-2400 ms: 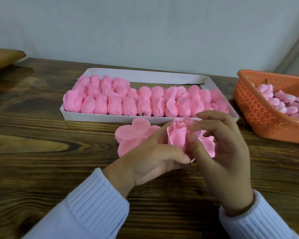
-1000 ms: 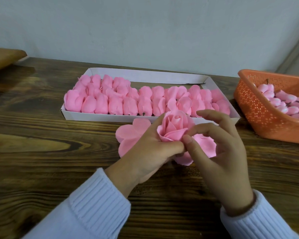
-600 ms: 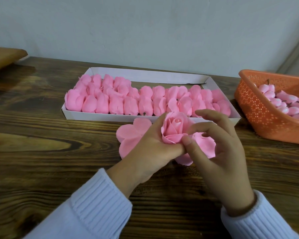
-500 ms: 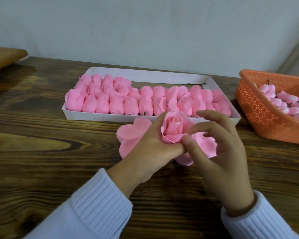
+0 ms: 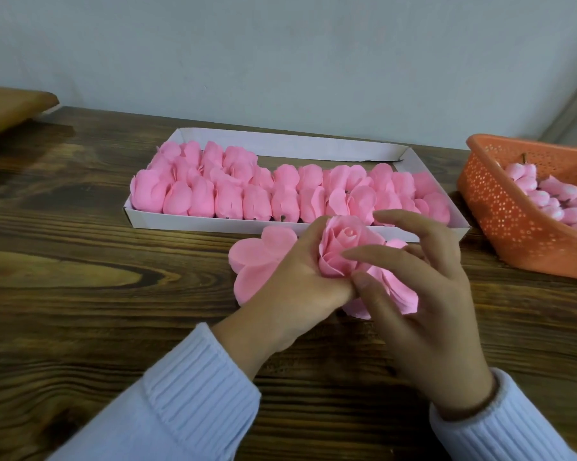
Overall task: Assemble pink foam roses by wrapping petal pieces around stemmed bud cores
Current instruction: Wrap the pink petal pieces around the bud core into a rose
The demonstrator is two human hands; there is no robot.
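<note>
My left hand [image 5: 300, 284] grips a pink foam rose [image 5: 342, 249] from the left and below, its bloom facing up. My right hand [image 5: 423, 294] touches the rose from the right, index finger laid across its front petals and thumb tip meeting my left thumb under it. A flat pink petal piece [image 5: 257, 261] lies on the table left of my left hand. Another petal piece [image 5: 393, 291] lies under my right fingers. The rose's stem is hidden.
A white cardboard tray [image 5: 214, 224] behind my hands holds rows of finished pink roses. An orange perforated basket [image 5: 513, 227] at the right holds several stemmed bud cores [image 5: 543, 197]. A brown object [image 5: 7, 108] sits at the far left on the wooden table [image 5: 81, 311].
The rose has turned from its side to bloom-up in my left hand. My right index finger has come down across its front petals.
</note>
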